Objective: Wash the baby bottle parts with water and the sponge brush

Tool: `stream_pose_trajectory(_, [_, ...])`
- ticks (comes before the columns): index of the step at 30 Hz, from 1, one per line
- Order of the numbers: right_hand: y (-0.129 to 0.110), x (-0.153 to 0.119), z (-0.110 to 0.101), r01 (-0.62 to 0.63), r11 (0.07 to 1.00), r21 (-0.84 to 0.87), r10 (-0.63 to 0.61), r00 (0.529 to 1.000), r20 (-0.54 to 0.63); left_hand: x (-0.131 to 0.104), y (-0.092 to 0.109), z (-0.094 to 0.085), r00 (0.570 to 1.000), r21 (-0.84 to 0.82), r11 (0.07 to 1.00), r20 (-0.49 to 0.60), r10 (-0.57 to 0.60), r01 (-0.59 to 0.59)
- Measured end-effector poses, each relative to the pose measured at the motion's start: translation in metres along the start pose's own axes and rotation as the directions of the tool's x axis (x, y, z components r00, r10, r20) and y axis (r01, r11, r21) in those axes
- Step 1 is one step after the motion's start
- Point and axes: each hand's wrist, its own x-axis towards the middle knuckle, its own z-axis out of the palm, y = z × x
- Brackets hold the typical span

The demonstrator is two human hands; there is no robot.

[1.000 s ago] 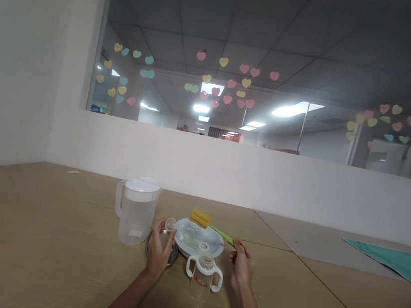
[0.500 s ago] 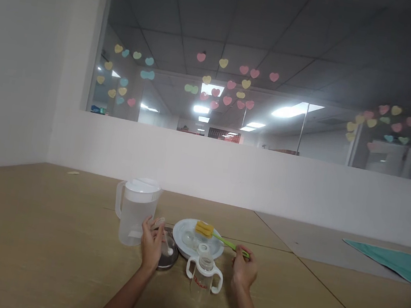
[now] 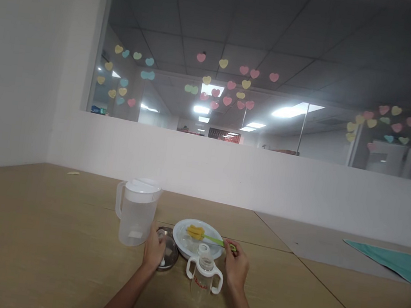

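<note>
My left hand (image 3: 154,249) is at the left rim of a round metal dish (image 3: 171,263), its fingers closed on a clear straw piece with a white weighted end (image 3: 163,262). The hand partly hides that piece, which is in or just over the dish. In my right hand (image 3: 235,264) is the green handle of a sponge brush (image 3: 213,239). The brush's yellow sponge head is over a white bowl (image 3: 180,224) that holds a clear, rounded part. Between my hands stands an uncapped clear baby bottle (image 3: 201,281) with two white handles. A white ring (image 3: 203,249) is just behind its mouth.
A lidded plastic pitcher (image 3: 138,216) of clear liquid stands left of the dish. A teal cloth (image 3: 391,262) lies on a grey area at the far right. Behind the table (image 3: 45,244) rises a white wall with a window.
My left hand has lowered the straw piece to the metal dish. My right hand has moved left, bringing the sponge head further over the bowl.
</note>
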Motion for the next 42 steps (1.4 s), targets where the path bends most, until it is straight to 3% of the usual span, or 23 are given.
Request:
stream_pose_trajectory(4, [0.004, 0.002, 0.001, -0.008, 1.000, 0.013, 0.007, 0.998, 0.070, -0.004, -0.006, 0.003, 0.987, 0.202, 0.968, 0.093, 0.132, -0.148])
stream_pose_trajectory(8, [0.003, 0.002, 0.001, 0.015, 1.000, 0.004, -0.016, 0.995, 0.098, -0.006, -0.002, -0.001, 0.970, 0.381, 0.901, 0.202, 0.136, -0.206])
stream_pose_trajectory(11, [0.002, 0.002, 0.002, 0.010, 0.999, 0.046, -0.016, 0.991, 0.132, -0.007, 0.006, -0.006, 0.965, 0.482, 0.845, 0.225, 0.134, -0.230])
stream_pose_trajectory(14, [0.000, 0.002, 0.002, -0.028, 0.993, 0.112, 0.011, 0.988, 0.151, -0.009, 0.017, -0.010, 0.942, 0.486, 0.808, 0.219, 0.256, -0.333])
stream_pose_trajectory(16, [-0.002, 0.002, 0.001, -0.047, 0.990, 0.133, 0.025, 0.987, 0.159, -0.013, 0.026, -0.012, 0.896, 0.422, 0.792, 0.245, 0.370, -0.442])
stream_pose_trajectory(20, [-0.005, 0.001, 0.001, -0.069, 0.986, 0.148, 0.043, 0.984, 0.175, -0.022, 0.039, -0.013, 0.747, 0.242, 0.720, 0.374, 0.549, -0.650])
stream_pose_trajectory(22, [-0.007, 0.001, 0.001, -0.077, 0.984, 0.162, 0.047, 0.983, 0.178, -0.027, 0.041, -0.012, 0.719, 0.214, 0.705, 0.399, 0.569, -0.676])
stream_pose_trajectory(34, [-0.012, -0.002, 0.002, -0.160, 0.938, 0.307, 0.117, 0.981, 0.152, -0.026, 0.027, -0.005, 0.774, 0.290, 0.724, 0.349, 0.529, -0.626])
stream_pose_trajectory(38, [-0.013, -0.001, 0.000, -0.272, 0.887, 0.373, 0.241, 0.962, 0.129, -0.023, 0.032, -0.007, 0.824, 0.223, 0.796, 0.239, 0.514, -0.562])
stream_pose_trajectory(42, [-0.019, -0.001, -0.004, -0.381, 0.790, 0.481, 0.313, 0.924, 0.217, -0.020, 0.034, -0.008, 0.874, 0.125, 0.868, 0.140, 0.465, -0.481])
